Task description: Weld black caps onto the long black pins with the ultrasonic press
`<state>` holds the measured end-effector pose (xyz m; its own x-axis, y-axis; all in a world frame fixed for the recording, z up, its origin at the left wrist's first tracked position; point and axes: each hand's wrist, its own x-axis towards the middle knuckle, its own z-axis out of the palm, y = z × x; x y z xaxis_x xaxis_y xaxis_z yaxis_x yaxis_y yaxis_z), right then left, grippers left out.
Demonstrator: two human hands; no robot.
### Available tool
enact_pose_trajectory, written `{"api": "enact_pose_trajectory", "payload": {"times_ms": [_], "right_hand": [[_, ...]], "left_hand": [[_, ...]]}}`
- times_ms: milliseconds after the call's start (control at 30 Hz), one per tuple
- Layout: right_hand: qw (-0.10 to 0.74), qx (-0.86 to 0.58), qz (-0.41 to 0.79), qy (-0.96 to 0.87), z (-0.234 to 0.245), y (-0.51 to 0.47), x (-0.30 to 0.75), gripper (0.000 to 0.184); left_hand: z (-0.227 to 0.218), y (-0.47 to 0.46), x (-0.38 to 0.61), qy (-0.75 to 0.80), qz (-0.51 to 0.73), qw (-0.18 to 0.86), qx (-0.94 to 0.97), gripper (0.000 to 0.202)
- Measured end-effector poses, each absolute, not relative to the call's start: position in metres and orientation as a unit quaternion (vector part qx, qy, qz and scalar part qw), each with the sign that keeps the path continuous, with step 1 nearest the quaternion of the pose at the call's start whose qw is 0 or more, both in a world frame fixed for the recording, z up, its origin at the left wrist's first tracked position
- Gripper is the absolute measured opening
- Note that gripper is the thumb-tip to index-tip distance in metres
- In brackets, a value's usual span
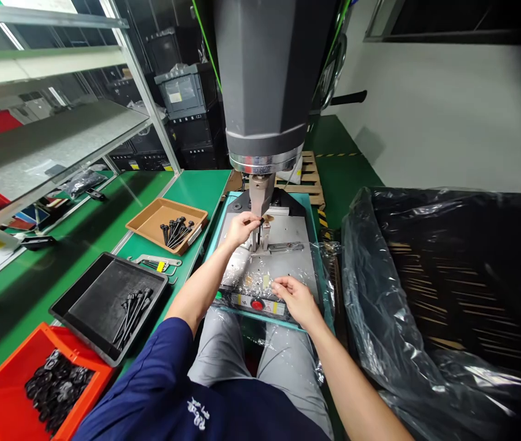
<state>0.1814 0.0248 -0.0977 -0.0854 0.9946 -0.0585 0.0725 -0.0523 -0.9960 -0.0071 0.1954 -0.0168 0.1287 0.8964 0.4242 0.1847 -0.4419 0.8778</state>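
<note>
My left hand is closed in a pinch at the press head. Between its fingertips is the dark top of a thin black rod-shaped part, upright in the metal fixture. The fingers partly hide that part. Closer to me, my right hand hovers over the front of the machine's metal plate, its fingers loosely bent and apart, with nothing visible in them. Clear plastic film covers the front of the plate. Below it is a red push button.
To the left, a brown tray and a black tray hold black rod-shaped parts. An orange-red bin contains small black pieces. Hex keys lie between the trays. At right stands a large plastic-lined box.
</note>
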Motion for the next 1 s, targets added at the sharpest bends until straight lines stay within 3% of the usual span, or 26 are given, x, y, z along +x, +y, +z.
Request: {"api": "enact_pose_trajectory", "payload": {"times_ms": [200, 367, 467, 567, 667, 833, 1000], "right_hand": [[0.452, -0.499, 0.516, -0.53, -0.097, 0.02, 0.183, 0.046], [0.465, -0.562, 0.444, -0.521, -0.112, 0.022, 0.208, 0.044], [0.466, -0.658, 0.271, -0.526, -0.118, 0.042, 0.232, 0.038], [0.437, -0.725, 0.161, -0.508, -0.122, 0.08, 0.249, 0.043], [0.412, -0.785, 0.202, -0.417, -0.129, 0.117, 0.257, 0.051], [0.435, -0.783, 0.263, -0.359, -0.144, 0.139, 0.259, 0.026], [0.52, -0.716, 0.298, -0.358, -0.134, 0.122, 0.264, 0.03]], "left_hand": [[-0.02, 0.196, -0.013, 0.403, 0.564, 0.41, 0.593, 0.029], [-0.034, 0.155, -0.051, 0.516, 0.593, 0.31, 0.534, 0.025], [-0.056, 0.127, -0.075, 0.624, 0.501, 0.238, 0.55, 0.026], [-0.077, 0.115, -0.088, 0.708, 0.336, 0.187, 0.592, 0.044], [-0.089, 0.116, -0.094, 0.743, 0.236, 0.184, 0.598, 0.053], [-0.091, 0.116, -0.105, 0.727, 0.255, 0.211, 0.601, 0.009], [-0.078, 0.103, -0.11, 0.684, 0.301, 0.292, 0.596, 0.018]]}}
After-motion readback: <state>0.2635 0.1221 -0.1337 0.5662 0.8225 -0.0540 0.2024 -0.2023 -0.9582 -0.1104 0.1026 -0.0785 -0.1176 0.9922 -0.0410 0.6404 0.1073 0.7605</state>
